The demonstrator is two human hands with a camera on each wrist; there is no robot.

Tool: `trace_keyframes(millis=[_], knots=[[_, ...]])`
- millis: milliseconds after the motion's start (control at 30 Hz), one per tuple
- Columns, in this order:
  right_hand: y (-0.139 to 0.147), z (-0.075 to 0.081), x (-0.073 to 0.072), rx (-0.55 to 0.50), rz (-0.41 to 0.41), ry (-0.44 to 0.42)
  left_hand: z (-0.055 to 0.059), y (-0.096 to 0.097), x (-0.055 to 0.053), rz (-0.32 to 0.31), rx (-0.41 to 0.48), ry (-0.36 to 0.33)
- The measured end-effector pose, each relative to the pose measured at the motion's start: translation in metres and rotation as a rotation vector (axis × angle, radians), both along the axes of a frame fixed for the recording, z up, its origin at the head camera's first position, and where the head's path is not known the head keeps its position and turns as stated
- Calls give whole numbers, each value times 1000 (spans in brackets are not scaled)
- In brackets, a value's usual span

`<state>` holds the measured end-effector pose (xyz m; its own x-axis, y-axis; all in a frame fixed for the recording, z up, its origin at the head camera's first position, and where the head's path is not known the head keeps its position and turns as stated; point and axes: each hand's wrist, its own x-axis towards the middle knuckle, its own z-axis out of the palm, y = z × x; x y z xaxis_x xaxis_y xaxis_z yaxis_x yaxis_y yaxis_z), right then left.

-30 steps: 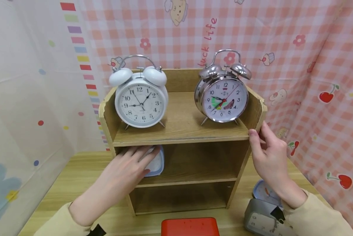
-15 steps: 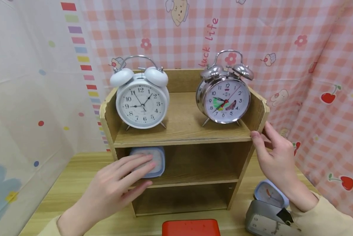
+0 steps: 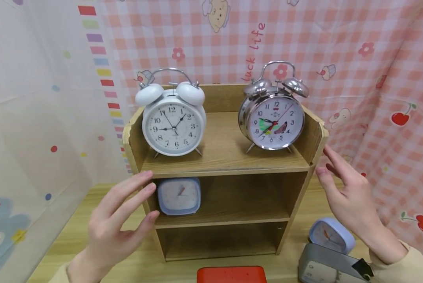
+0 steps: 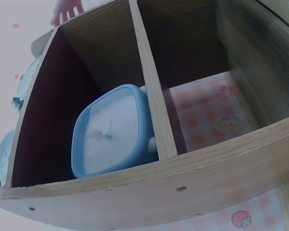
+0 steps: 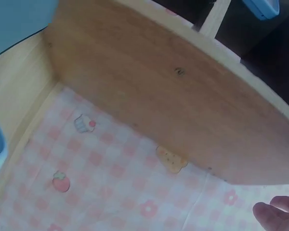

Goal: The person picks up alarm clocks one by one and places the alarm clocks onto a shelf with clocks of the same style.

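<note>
A small blue square alarm clock [image 3: 179, 196] stands upright at the left end of the wooden shelf unit's [image 3: 225, 171] middle compartment. The left wrist view shows the same blue clock [image 4: 111, 132] with nothing touching it. My left hand [image 3: 117, 224] hovers before the unit's left front edge, fingers spread and holding nothing; whether the fingertips touch the wood I cannot tell. By the right side panel is my right hand [image 3: 350, 196], its fingers loosely extended and gripping nothing. On the top board stand a white twin-bell alarm clock [image 3: 174, 127] and a silver twin-bell alarm clock [image 3: 276, 122].
On the table [image 3: 80, 220] at right, another blue clock [image 3: 331, 236] sits behind a grey clock [image 3: 321, 263]. A red box-shaped object [image 3: 231, 275] is at the bottom edge, partly cut off. Checked cloth [image 3: 225, 51] hangs close behind the shelf.
The left hand has withdrawn from the blue clock in the middle compartment, moving left and toward me. My right hand has come away slightly from the right panel. The clock stays put.
</note>
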<state>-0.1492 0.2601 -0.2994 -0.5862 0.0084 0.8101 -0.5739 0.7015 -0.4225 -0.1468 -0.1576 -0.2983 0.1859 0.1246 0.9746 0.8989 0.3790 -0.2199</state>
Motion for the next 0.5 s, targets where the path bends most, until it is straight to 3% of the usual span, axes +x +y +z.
trace_keyframes(millis=[133,233,500], knots=[[12,-3,1,52,-26,-22,1,0,0,13,112,-39],[23,-8,0,112,-58,-68,2,-2,0,37,183,-113],[61,-29,-3,313,-134,-388,7,-8,-1,27,301,-290]])
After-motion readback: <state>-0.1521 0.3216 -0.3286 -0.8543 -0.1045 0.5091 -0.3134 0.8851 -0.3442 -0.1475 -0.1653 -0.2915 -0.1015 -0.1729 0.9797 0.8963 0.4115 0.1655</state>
